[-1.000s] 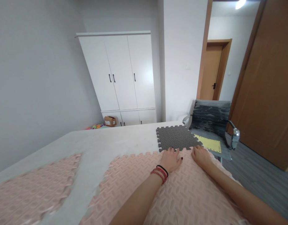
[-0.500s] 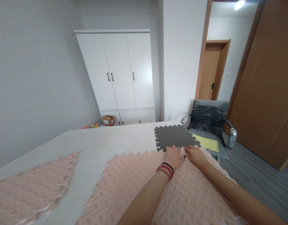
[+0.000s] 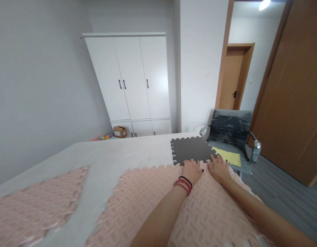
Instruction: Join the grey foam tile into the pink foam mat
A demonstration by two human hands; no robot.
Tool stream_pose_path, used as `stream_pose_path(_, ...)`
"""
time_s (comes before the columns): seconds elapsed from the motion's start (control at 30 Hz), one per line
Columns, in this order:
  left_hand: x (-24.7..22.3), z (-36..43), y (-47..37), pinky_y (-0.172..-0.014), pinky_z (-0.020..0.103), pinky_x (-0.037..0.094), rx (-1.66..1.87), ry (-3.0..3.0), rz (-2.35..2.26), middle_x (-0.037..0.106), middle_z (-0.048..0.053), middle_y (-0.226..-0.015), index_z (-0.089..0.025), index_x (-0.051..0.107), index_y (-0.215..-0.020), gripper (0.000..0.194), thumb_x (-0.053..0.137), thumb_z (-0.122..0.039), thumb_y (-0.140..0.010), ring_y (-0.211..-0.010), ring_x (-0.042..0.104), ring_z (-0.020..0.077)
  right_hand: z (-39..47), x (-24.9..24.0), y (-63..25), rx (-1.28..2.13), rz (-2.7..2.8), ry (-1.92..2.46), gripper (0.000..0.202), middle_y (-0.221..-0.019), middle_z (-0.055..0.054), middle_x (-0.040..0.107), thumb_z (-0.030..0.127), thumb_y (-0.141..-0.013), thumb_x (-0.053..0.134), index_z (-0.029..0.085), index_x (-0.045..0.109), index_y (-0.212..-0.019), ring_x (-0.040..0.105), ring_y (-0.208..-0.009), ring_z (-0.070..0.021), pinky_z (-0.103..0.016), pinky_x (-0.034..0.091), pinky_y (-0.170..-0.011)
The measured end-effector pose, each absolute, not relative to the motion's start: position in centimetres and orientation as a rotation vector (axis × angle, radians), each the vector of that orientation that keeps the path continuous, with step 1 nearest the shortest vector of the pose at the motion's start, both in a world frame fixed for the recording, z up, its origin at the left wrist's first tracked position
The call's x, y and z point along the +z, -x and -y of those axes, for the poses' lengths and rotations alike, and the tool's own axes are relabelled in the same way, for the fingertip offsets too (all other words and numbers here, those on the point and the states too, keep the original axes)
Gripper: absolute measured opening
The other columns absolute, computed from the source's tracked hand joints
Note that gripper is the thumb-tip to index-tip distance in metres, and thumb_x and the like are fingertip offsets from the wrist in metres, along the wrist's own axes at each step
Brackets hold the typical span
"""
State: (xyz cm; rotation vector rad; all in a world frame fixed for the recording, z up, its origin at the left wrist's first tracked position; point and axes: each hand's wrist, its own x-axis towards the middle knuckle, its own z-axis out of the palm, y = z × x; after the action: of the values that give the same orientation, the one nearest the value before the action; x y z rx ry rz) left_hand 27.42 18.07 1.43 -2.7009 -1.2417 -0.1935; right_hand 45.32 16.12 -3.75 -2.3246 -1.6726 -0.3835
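Observation:
A large pink foam mat [image 3: 148,195] with toothed edges lies flat in front of me. At its far right edge, a smaller dark grey foam mat [image 3: 190,149] meets it along a toothed seam. My left hand [image 3: 191,171], with a black and red bands at the wrist, presses flat near that seam, fingers apart. To its right, my right hand [image 3: 219,168] lies palm down with fingers spread, its fingertips at the grey mat's near right corner. Neither hand grips anything.
Another pink mat [image 3: 45,202] lies apart on the left of the white table [image 3: 117,152]. Beyond the table's right edge stands a chair [image 3: 229,127] with a yellow mat [image 3: 228,157] on its seat. A white cabinet [image 3: 132,79] and a cardboard box [image 3: 120,132] are behind.
My right hand has shifted slightly right along the seam, and its fingers have gone from bunched to spread. The left hand stays nearly in place.

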Motion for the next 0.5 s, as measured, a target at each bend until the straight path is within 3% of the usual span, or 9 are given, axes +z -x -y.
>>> stream_pose_path(0.1,1.8,-18.0,-27.5,-0.084,0.043,0.047,-0.195,2.714,1.244,0.057,0.009,-0.112,-0.019,0.046,-0.128,0.053,0.041,-0.055,-0.089,-0.099,0.056,0.0215,-16.3,-4.1,-45.6,-0.258,1.657,2.433,0.064,-0.140,-0.023,0.041,0.050,-0.092,0.027,0.010,0.037,-0.141,0.031,-0.133,-0.0339,-0.054,0.021,-0.105)
stream_pose_path(0.27,2.3,-18.0,-26.1,-0.086,0.044,0.046,-0.223,2.814,1.174,0.057,0.009,-0.113,-0.019,0.048,-0.126,0.053,0.040,-0.057,-0.089,-0.101,0.056,0.0217,-16.1,-3.8,-45.8,-0.251,1.695,2.436,0.065,-0.139,-0.022,0.042,0.051,-0.092,0.024,0.011,0.038,-0.141,0.031,-0.134,-0.0327,-0.052,0.022,-0.105)
stream_pose_path(0.5,2.9,-17.9,-22.4,-0.094,0.048,0.044,-0.308,3.015,1.070,0.054,0.009,-0.124,-0.022,0.047,-0.129,0.049,0.043,-0.052,-0.090,-0.113,0.052,0.0239,-16.1,-4.0,-45.9,-0.169,1.668,2.454,0.066,-0.143,-0.020,0.038,0.055,-0.091,0.021,0.016,0.037,-0.141,0.028,-0.135,-0.0322,-0.058,0.020,-0.104)
